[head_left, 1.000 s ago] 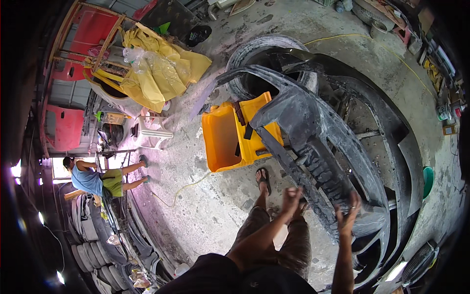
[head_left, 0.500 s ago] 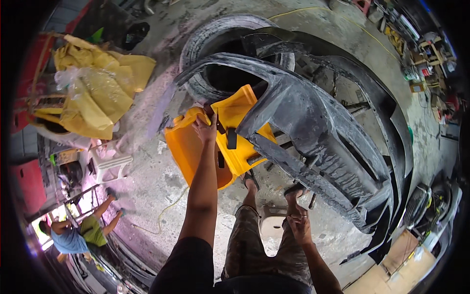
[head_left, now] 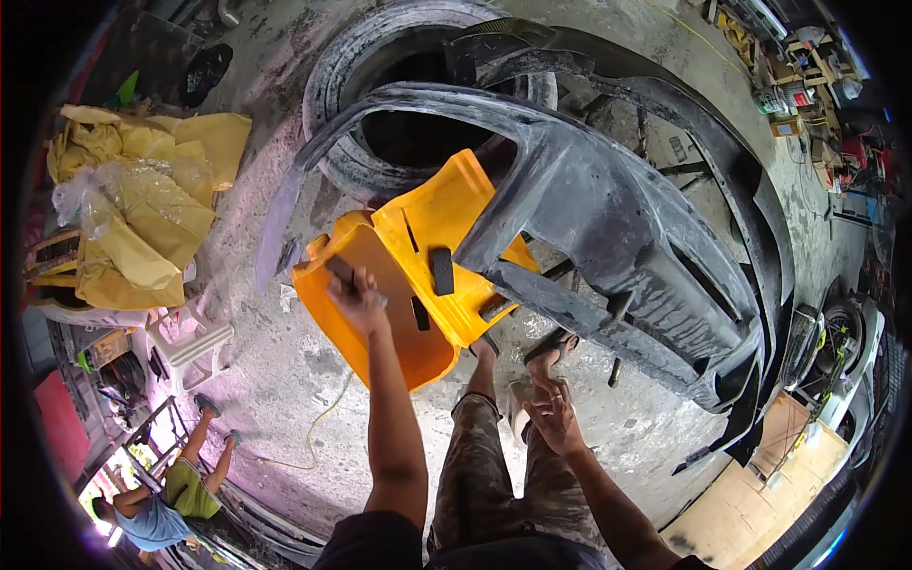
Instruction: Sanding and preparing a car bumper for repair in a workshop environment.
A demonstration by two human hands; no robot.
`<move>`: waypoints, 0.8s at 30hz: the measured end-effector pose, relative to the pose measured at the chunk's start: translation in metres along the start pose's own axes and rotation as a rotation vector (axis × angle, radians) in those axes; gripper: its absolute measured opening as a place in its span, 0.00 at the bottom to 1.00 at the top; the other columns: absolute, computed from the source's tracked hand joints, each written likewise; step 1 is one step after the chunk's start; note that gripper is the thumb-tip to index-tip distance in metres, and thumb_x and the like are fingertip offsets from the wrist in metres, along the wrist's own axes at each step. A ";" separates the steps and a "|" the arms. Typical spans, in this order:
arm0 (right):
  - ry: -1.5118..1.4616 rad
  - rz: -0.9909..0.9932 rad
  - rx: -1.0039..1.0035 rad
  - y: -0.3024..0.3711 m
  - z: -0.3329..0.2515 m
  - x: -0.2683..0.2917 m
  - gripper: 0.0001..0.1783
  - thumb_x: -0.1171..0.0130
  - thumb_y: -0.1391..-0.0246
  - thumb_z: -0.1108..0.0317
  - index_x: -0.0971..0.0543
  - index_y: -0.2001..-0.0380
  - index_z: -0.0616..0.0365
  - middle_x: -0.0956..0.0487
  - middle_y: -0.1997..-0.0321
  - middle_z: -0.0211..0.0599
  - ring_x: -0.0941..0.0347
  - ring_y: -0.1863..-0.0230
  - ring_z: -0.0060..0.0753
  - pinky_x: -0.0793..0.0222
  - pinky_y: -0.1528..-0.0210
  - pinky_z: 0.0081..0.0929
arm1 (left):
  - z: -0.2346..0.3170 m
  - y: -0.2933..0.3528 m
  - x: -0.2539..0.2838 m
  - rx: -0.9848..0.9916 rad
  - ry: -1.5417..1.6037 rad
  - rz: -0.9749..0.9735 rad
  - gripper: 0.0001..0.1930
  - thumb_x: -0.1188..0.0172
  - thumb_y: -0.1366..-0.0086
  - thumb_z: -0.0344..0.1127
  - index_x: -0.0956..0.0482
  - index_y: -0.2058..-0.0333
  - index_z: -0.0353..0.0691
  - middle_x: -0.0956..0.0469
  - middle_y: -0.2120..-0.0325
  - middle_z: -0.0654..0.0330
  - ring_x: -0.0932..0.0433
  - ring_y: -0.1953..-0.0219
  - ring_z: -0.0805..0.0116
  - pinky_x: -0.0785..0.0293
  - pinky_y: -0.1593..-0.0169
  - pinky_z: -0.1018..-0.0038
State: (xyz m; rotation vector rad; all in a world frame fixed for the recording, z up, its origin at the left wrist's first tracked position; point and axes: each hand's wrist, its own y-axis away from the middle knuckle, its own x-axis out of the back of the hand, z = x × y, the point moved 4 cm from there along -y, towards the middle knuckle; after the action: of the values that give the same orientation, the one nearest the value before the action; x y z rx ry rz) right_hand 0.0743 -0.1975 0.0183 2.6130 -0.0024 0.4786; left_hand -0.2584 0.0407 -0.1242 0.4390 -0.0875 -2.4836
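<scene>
My left hand (head_left: 359, 306) is closed on a dark rectangular block (head_left: 339, 269), above the hollow side of a yellow-orange plastic body panel (head_left: 332, 332). The hand is blurred a little, and its fingers partly hide the block. On the panel's raised middle lies a black block (head_left: 442, 271), with dark slots beside it. My right hand (head_left: 554, 418) hangs over my right leg, fingers spread and holding nothing; a ring shows on one finger. Right of the yellow panel, a large grey-black sanded bumper (head_left: 589, 190) overlaps part of it.
A big tire (head_left: 328, 114) lies under the bumper's far end, with another black bumper (head_left: 760, 228) behind. Yellow paper (head_left: 142, 228) and a white plastic stool (head_left: 195, 351) are at left. Another person (head_left: 157, 513) is at lower left. Cardboard (head_left: 760, 494) lies lower right.
My left hand has moved from the yellow panel's far edge down and left over its hollow, bringing the dark block along. My right hand's fingers have spread. The whole view has shifted slightly.
</scene>
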 end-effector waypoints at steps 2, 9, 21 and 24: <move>0.059 0.000 -0.017 0.006 0.020 -0.001 0.28 0.35 0.44 0.66 0.32 0.43 0.62 0.32 0.39 0.48 0.21 0.58 0.36 0.20 0.64 0.25 | -0.010 0.025 0.025 0.073 -0.288 0.042 0.12 0.41 0.32 0.36 0.30 0.54 0.42 0.23 0.69 0.59 0.24 0.72 0.71 0.27 0.71 0.73; -0.027 -0.086 -0.001 0.013 0.026 -0.043 0.29 0.34 0.46 0.68 0.33 0.43 0.56 0.29 0.42 0.45 0.21 0.60 0.35 0.20 0.65 0.28 | -0.103 -0.001 0.149 0.389 -0.525 -0.087 0.15 0.44 0.31 0.41 0.27 0.51 0.40 0.21 0.65 0.63 0.23 0.62 0.67 0.24 0.63 0.64; -0.410 -0.159 -0.084 -0.096 -0.008 -0.112 0.19 0.40 0.39 0.65 0.26 0.48 0.64 0.18 0.60 0.41 0.18 0.58 0.29 0.21 0.58 0.26 | 0.024 0.081 0.061 0.583 -0.586 -0.315 0.12 0.44 0.32 0.36 0.27 0.53 0.40 0.24 0.74 0.65 0.30 0.79 0.80 0.33 0.76 0.82; -0.612 -0.214 -0.261 -0.135 -0.024 -0.159 0.19 0.40 0.39 0.66 0.26 0.47 0.64 0.18 0.58 0.39 0.19 0.57 0.27 0.22 0.55 0.26 | 0.081 0.113 0.012 0.478 -0.727 -0.368 0.13 0.43 0.33 0.32 0.29 0.51 0.41 0.23 0.68 0.64 0.30 0.77 0.80 0.34 0.75 0.83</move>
State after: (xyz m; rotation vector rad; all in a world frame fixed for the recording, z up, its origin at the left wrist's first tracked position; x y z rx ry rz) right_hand -0.0716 -0.0797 -0.0768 2.3622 0.0120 -0.3785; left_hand -0.2312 -0.0615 -0.0328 -0.3180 -0.9790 -2.8515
